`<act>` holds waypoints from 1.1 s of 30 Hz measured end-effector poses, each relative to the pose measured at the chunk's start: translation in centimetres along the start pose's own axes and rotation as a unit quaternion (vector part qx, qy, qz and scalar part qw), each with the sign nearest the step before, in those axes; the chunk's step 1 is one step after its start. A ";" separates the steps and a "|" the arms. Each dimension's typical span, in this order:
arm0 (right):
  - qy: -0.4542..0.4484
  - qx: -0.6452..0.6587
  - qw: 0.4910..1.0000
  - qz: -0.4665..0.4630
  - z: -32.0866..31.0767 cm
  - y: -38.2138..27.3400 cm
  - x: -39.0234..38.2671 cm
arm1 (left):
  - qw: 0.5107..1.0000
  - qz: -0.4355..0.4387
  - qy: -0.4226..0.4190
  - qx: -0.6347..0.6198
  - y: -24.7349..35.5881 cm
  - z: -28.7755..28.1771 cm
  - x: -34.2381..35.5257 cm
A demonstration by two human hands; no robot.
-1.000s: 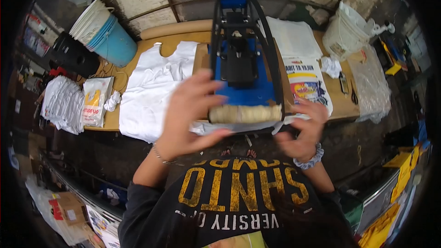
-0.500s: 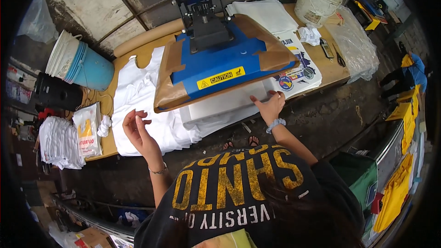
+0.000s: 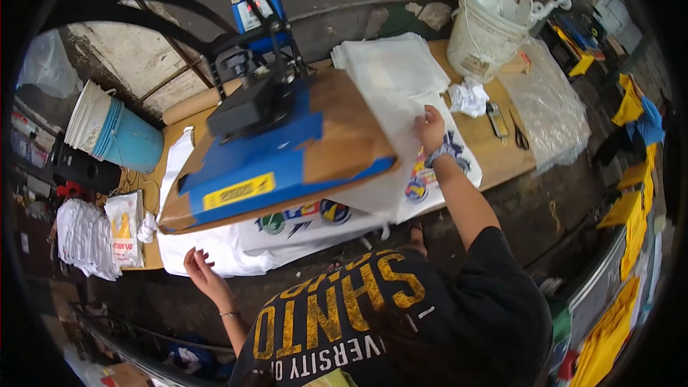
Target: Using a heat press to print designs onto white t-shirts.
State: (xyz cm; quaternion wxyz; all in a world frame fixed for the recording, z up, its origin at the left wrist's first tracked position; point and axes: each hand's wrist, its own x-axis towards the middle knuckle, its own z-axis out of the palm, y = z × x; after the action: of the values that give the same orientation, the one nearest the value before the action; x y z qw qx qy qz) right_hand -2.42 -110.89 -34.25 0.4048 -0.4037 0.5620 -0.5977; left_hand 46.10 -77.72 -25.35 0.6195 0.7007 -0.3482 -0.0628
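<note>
A heat press's blue upper plate [image 3: 251, 165], edged in brown tape, is raised over a white shirt [image 3: 229, 251]. Below its front edge, colourful printed emblems [image 3: 308, 213] show on the white cloth; the rest is hidden under the plate. My right hand [image 3: 431, 129] is over the right side of the table, its fingers bent round a pale translucent sheet [image 3: 380, 190], slightly blurred. That sheet runs from beside the press toward a stack of printed sheets [image 3: 459, 161]. Near the shirt's front edge, my left hand [image 3: 204, 272] is empty with its fingers apart.
At the back stand stacked blue and white buckets [image 3: 118, 129] and a whitish bucket [image 3: 484, 36]. Crumpled white cloth [image 3: 468, 98], a small device [image 3: 497, 120], scissors [image 3: 521, 140] and clear plastic [image 3: 552, 107] lie at right. Folded white cloths [image 3: 82, 236] are at left.
My right hand has moved back and right, drawing the pale sheet away, so the emblems now show. My left hand has lowered toward me. The view has shifted.
</note>
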 end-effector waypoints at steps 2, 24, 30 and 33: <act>0.013 -0.043 0.996 -0.077 -1.3 1.3 8.6 | 0.998 -0.041 0.051 0.024 -1.2 1.2 -2.4; -0.302 -0.573 0.735 -0.199 0.4 9.4 27.4 | 0.904 -0.286 0.030 0.318 5.1 14.6 -35.9; -0.361 -0.591 0.718 -0.068 5.4 10.4 31.0 | 0.887 -0.314 -0.010 0.337 5.3 15.6 -39.4; -0.337 -0.605 0.716 -0.087 6.9 10.5 32.4 | 0.883 -0.327 0.004 0.337 4.7 14.7 -40.7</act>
State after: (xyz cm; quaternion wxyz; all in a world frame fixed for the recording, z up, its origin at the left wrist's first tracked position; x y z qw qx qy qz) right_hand -6.90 -144.10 -43.57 0.1826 -0.7844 0.5926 0.0125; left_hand 5.99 -66.76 -38.37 0.2912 0.9417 -0.0970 -0.1379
